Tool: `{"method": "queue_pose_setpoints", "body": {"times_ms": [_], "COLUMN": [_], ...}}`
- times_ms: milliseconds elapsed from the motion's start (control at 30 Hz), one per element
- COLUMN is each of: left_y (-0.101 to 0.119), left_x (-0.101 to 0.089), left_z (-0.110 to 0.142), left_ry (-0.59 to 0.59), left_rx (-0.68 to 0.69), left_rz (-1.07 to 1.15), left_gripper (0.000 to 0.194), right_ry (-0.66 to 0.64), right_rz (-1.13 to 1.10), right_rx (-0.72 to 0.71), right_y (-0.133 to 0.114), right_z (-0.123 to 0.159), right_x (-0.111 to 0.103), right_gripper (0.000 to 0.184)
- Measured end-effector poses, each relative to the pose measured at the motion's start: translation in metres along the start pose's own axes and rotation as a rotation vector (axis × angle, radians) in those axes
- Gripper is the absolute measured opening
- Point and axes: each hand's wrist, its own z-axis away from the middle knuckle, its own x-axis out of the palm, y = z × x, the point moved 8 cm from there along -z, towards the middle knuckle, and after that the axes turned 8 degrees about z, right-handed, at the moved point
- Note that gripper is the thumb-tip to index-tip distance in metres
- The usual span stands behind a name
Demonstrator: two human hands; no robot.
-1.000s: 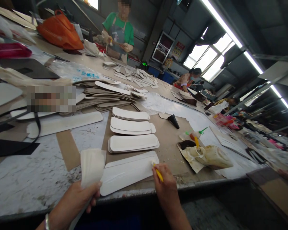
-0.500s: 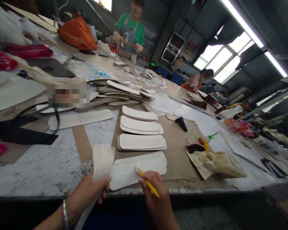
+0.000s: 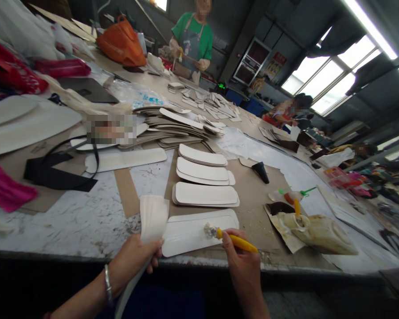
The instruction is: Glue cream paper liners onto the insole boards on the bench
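Observation:
My left hand (image 3: 141,254) is closed around a bundle of long cream strips (image 3: 153,217), whose lower ends hang past the table edge. Its fingertips are beside the near corner of a white rounded panel (image 3: 199,232), which lies on another one. Between the fingers of my right hand (image 3: 242,266) is a yellow-handled brush (image 3: 237,241). The brush's whitish, clotted bristles are over the middle of that panel; whether they touch it I cannot tell. Behind it, small stacks of similar white panels (image 3: 204,195) lie in a row on brown board.
To the right, a cut-open plastic bottle (image 3: 322,232) lies on its side near a black cone-shaped nozzle (image 3: 261,172). A large pile of panels (image 3: 173,128) stands farther back. A black strap (image 3: 58,173) lies left. Across the table, a person in green (image 3: 193,42) works.
My right hand has moved right, and the brush now points left with its handle lying flatter. My left hand keeps its hold on the strips. The whole view has shifted slightly.

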Motion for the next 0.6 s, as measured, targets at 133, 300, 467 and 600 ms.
{"method": "queue_pose_setpoints", "body": {"times_ms": [133,300,467,600], "left_y": [0.000,-0.012,-0.020,-0.018], "left_x": [0.001,-0.004,-0.006,-0.007], "left_z": [0.001,-0.006,-0.012,-0.013], "left_ry": [-0.001,0.045,0.051,0.064], "left_rx": [-0.004,0.002,0.025,0.047], "left_rz": [-0.014,-0.027,-0.027,-0.014], "left_gripper": [0.036,0.039,0.038,0.034], "right_ry": [-0.155,0.068,0.185,0.195], "right_rz": [-0.148,0.126,0.311,0.310], "right_rx": [0.021,-0.127,-0.156,-0.184], "right_y": [-0.009,0.018,0.039,0.028], "right_z": [0.007,-0.010,-0.020,-0.019], "right_x": [0.024,-0.013,-0.057,-0.062], "right_gripper": [0.022,0.021,0.024,0.025]}}
